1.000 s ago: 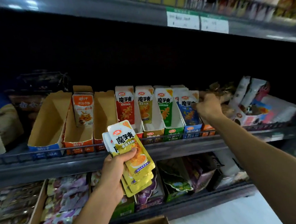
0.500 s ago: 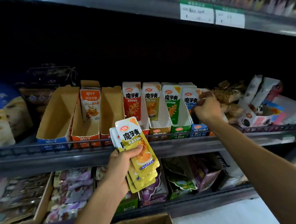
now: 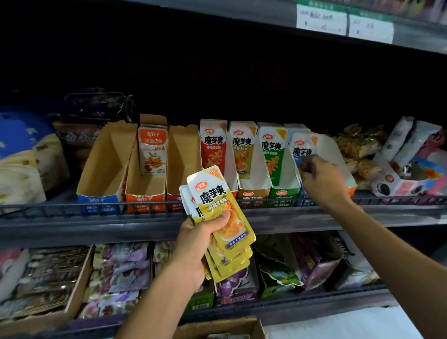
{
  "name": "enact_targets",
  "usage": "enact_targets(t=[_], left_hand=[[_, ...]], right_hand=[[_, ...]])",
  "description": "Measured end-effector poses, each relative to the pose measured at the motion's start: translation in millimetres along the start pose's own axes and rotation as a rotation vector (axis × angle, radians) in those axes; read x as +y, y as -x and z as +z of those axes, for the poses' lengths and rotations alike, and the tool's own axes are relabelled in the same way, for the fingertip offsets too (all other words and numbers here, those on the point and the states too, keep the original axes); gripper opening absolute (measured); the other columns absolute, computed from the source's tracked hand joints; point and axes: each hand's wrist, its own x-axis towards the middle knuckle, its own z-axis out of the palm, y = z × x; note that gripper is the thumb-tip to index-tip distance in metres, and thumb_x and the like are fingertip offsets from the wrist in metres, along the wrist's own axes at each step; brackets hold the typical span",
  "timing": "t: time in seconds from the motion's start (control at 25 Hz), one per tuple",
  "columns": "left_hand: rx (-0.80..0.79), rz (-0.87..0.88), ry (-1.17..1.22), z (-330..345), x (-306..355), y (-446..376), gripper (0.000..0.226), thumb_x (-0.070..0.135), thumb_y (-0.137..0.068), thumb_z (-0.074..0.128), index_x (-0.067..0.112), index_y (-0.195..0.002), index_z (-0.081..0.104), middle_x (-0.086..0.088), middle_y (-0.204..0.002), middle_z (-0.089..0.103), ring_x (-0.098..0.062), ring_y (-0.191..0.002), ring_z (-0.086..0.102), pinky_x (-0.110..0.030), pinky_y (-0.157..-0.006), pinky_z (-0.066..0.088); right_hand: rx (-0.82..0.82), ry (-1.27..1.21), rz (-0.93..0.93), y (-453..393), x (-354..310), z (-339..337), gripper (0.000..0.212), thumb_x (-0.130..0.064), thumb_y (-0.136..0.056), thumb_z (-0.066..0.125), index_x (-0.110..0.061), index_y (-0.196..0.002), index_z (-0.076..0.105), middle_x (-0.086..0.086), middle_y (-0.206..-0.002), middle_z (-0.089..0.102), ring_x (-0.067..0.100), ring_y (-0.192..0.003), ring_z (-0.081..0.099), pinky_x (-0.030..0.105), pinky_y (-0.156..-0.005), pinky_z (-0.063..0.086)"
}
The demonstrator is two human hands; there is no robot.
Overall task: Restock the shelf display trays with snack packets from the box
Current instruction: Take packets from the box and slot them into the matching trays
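Packets (image 3: 221, 216) in yellow wrappers sit fanned in the left hand (image 3: 195, 245) at the centre of the frame, thumb pressed across the front one, in front of the shelf (image 3: 90, 227) rail; the right hand (image 3: 322, 181), right of centre, pinches the blue packet (image 3: 301, 149) standing in the blue display tray (image 3: 328, 152). Red, yellow and green trays line up to its left; the cardboard box (image 3: 227, 329) shows at the bottom edge.

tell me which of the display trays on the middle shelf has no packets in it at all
The blue-fronted tray at the far left of the row. Its brown cardboard inside is bare, while the orange-fronted tray beside it holds upright packets at the back.
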Motion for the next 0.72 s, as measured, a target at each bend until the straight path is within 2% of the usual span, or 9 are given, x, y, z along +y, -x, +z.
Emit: enact_targets(t=[0.08,0.12,0.24,0.32,0.44,0.48,0.56,0.6,0.72], left_hand=[[-0.017,0.022,-0.013,0.2,2.2,3.1,0.030,0.009,-0.079,0.078,0.018,-0.108,0.071,-0.008,-0.099,0.078,-0.029,-0.087,0.076,-0.046,-0.078,0.060],[-0.018,0.035,-0.026,0.7,3.4,4.5,0.029,0.009,-0.078,0.079,0.016,-0.105,0.072,-0.008,-0.096,0.078,-0.028,-0.083,0.076,-0.041,-0.071,0.061],[-0.005,0.065,-0.085,4.5,5.8,8.6,0.029,0.011,-0.075,0.082,0.015,-0.102,0.073,-0.009,-0.095,0.078,-0.024,-0.079,0.076,-0.034,-0.065,0.060],[0.006,0.082,-0.128,5.4,7.1,10.6,0.023,0.016,-0.078,0.081,0.018,-0.098,0.072,-0.006,-0.095,0.078,-0.020,-0.076,0.076,-0.029,-0.060,0.059],[-0.056,0.064,-0.093,3.8,11.9,15.4,0.012,0.027,-0.084,0.076,0.022,-0.094,0.070,-0.003,-0.089,0.079,-0.016,-0.072,0.076,-0.028,-0.057,0.059],[-0.074,0.059,-0.099,3.1,12.9,16.2,0.010,0.025,-0.086,0.075,0.024,-0.094,0.069,-0.001,-0.087,0.079,-0.016,-0.073,0.076,-0.030,-0.061,0.059],[-0.066,0.050,-0.139,1.5,11.0,14.2,0.023,0.011,-0.083,0.076,0.025,-0.100,0.068,-0.001,-0.094,0.079,-0.019,-0.084,0.075,-0.037,-0.075,0.059],[-0.037,0.053,-0.164,-0.6,8.6,12.1,0.029,0.006,-0.081,0.076,0.023,-0.104,0.068,-0.001,-0.095,0.078,-0.021,-0.087,0.075,-0.038,-0.077,0.058],[0.011,0.089,-0.214,-4.8,7.8,9.9,0.032,0.002,-0.082,0.074,0.021,-0.107,0.068,0.003,-0.090,0.078,-0.016,-0.081,0.074,-0.028,-0.065,0.054]], right_hand=[[0.136,-0.222,-0.110,37.5,-22.3,-2.8,0.021,-0.010,-0.095,0.052,-0.014,-0.112,0.063,0.003,-0.102,0.069,0.020,-0.093,0.064,0.019,-0.073,0.047],[0.078,-0.383,-0.118,61.6,-37.8,-2.1,0.016,-0.013,-0.096,0.055,-0.017,-0.109,0.063,-0.002,-0.098,0.069,0.014,-0.089,0.064,0.013,-0.072,0.048],[-0.397,-0.934,0.044,125.3,-80.7,7.8,0.020,-0.027,-0.091,0.064,-0.019,-0.110,0.064,0.000,-0.098,0.073,0.016,-0.090,0.070,0.026,-0.078,0.057],[-0.529,-1.146,0.203,137.8,-91.9,16.9,0.028,-0.025,-0.088,0.067,-0.015,-0.113,0.065,0.005,-0.103,0.074,0.021,-0.095,0.072,0.033,-0.082,0.058],[-0.447,-1.285,0.326,135.2,-95.1,22.5,0.026,-0.014,-0.087,0.067,-0.008,-0.112,0.065,0.012,-0.102,0.074,0.027,-0.094,0.072,0.036,-0.078,0.058],[-0.391,-1.305,0.363,134.0,-95.5,23.9,0.024,-0.012,-0.087,0.066,-0.007,-0.111,0.064,0.013,-0.101,0.074,0.027,-0.092,0.072,0.035,-0.075,0.059],[-0.309,-1.286,0.433,134.9,-97.7,25.7,0.023,-0.009,-0.088,0.066,-0.006,-0.110,0.060,0.013,-0.098,0.074,0.027,-0.088,0.073,0.033,-0.070,0.059],[-0.304,-1.295,0.474,136.9,-99.4,26.8,0.024,-0.007,-0.088,0.066,-0.006,-0.110,0.058,0.013,-0.097,0.075,0.026,-0.086,0.073,0.033,-0.069,0.058],[-0.444,-1.304,0.512,139.0,-98.9,26.2,0.024,-0.003,-0.087,0.064,-0.006,-0.110,0.057,0.011,-0.095,0.075,0.023,-0.083,0.073,0.031,-0.066,0.057]])
